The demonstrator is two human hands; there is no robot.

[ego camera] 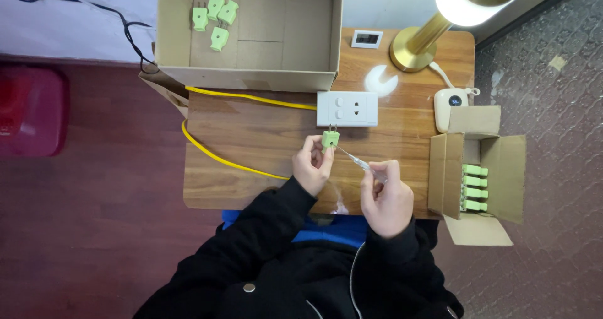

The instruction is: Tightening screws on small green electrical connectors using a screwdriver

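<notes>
My left hand (312,165) pinches a small light-green plug (330,138) just below a white socket block (347,108) on the wooden table (251,137). The plug's prongs point up toward the socket. My right hand (386,196) grips a thin clear-handled screwdriver (359,162). Its tip reaches the right side of the green plug. Both hands sit over the table's near edge, the screwdriver slanting from lower right to upper left.
A big open cardboard box (251,74) at the back holds several green plugs (215,19). A smaller open box (496,174) at the right holds a row of them. A yellow cable (220,159), brass lamp (418,46), small white display (367,39) and white device (451,105) also sit here.
</notes>
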